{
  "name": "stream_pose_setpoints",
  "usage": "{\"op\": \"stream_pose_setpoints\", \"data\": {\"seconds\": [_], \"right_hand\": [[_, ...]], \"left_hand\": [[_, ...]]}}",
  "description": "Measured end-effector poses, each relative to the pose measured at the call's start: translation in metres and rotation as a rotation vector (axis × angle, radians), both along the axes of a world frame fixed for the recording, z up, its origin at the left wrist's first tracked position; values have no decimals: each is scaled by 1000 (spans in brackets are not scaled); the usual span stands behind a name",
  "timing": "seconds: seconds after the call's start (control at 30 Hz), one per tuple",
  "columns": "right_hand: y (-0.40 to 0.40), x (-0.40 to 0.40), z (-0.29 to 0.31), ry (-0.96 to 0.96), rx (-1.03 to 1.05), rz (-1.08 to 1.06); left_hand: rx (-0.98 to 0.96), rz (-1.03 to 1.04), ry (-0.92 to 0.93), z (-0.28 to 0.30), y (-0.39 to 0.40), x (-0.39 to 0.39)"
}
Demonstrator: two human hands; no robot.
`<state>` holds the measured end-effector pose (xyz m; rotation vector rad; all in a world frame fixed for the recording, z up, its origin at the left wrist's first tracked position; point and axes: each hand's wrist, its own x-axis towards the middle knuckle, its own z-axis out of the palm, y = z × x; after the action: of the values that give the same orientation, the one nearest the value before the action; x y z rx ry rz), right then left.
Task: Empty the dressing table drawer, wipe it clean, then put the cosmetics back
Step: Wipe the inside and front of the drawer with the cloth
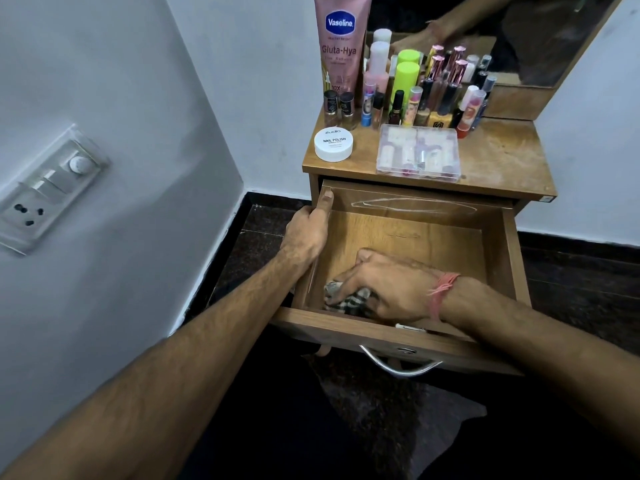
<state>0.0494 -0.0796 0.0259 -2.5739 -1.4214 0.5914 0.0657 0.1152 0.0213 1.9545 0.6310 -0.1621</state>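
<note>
Lying under right hand (388, 285) (drawer (408, 237)): cloth (349, 301)

Home bedroom corner, prob. dressing area. Landmark: small wooden dressing table (502, 157). Mirror (519, 36) at its back; cosmetics bottles (426, 88) crowd its top; white wall w/ switch plate (45, 188) to its left; dark floor (263, 220) below.

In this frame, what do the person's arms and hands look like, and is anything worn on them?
Both forearms are bare, with no sleeves in view. The left hand wears nothing. The right hand has a pink thread band tied round its wrist. No gloves, rings or watch show.
</note>
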Motion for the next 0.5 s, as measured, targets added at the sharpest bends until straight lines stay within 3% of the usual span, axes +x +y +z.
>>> {"op": "stream_pose_setpoints", "data": {"seconds": [0.13,0.27,0.43,0.5], "right_hand": [[-29,24,27,-52,-61,-130],[-14,24,17,-158,-3,-277],[-6,-9,17,237,-1,-96],[-17,-5,24,267,-19,-64]], "left_hand": [[-14,2,-12,1,0,1],[-15,2,-8,2,-1,1],[15,-6,-3,-2,-2,1],[20,-5,1,-3,-1,2]]}}
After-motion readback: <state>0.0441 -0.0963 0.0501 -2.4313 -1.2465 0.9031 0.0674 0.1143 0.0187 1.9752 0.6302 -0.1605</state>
